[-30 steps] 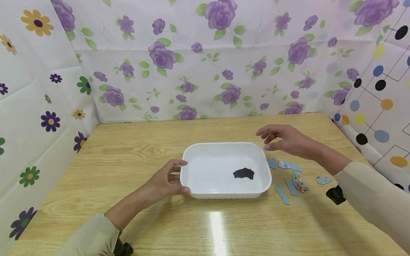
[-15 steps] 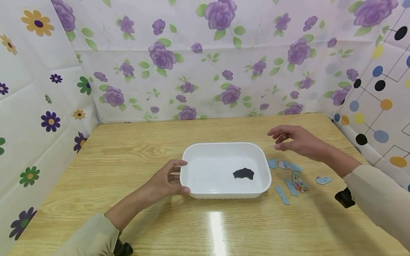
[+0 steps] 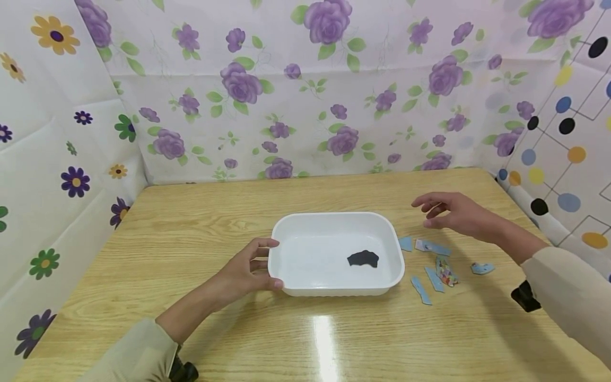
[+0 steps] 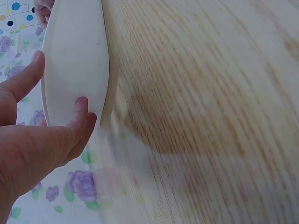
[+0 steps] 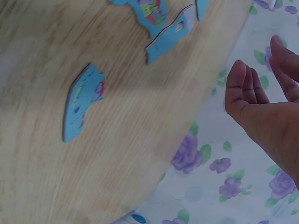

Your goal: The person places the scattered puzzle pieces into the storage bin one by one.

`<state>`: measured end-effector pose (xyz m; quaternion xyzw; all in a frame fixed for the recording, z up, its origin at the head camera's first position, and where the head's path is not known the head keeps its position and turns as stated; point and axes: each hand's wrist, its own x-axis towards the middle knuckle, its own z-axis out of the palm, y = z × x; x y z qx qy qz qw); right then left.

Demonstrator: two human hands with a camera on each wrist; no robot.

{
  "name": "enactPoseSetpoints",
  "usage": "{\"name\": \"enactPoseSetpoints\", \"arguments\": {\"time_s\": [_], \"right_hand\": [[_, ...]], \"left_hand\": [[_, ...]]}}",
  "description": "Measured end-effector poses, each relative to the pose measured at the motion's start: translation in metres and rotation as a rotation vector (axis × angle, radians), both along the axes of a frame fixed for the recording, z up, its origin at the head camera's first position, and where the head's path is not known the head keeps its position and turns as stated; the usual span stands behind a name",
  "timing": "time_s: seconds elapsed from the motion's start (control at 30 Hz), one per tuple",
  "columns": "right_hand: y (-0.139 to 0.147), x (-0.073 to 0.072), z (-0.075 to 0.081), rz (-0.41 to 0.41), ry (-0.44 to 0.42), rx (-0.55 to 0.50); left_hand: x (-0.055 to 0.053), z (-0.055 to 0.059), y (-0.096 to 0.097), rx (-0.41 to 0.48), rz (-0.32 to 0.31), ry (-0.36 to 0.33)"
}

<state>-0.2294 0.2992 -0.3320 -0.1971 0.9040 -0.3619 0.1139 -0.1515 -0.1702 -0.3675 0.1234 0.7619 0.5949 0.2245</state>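
Observation:
A white rectangular plastic tray (image 3: pixel 315 291) stands on the table. My left hand (image 3: pixel 245 268) holds its left end, thumb at the front corner and fingers at the rim; in the left wrist view the hand (image 4: pixel 42 135) lies along the outer wall. Inside the tray lies one flat black jagged piece (image 3: pixel 364 259). My right hand (image 3: pixel 455 215) hovers with nothing in it, fingers loosely bent, above and behind several light-blue puzzle pieces (image 3: pixel 432 248). Among these are a multicoloured piece (image 3: pixel 446 271) and a separate blue one (image 3: pixel 482 269), seen closer as a printed piece (image 5: pixel 83 103).
The wooden table (image 3: pixel 210 212) ends against a flower-printed sheet (image 3: pixel 305 106) at the back. Patterned sheets also hang at the left and right. Two narrow blue pieces (image 3: pixel 421 291) lie just right of the tray.
My right hand has moved rightward, away from the tray's back right corner, and slightly lower. The left hand, tray and black piece stay in place.

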Motion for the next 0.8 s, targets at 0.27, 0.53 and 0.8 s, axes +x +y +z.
{"name": "enactPoseSetpoints", "arguments": {"time_s": [0.27,0.53,0.8], "right_hand": [[0.011,0.002,-0.011,-0.021,-0.005,0.024],[0.023,0.006,-0.026,0.012,-0.029,0.034],[0.035,0.008,-0.034,0.056,-0.081,0.111]], "left_hand": [[0.0,0.001,0.001,0.002,0.0,0.003],[0.001,0.001,0.001,0.001,-0.002,0.004],[0.001,0.001,0.001,0.0,0.0,0.006]]}}
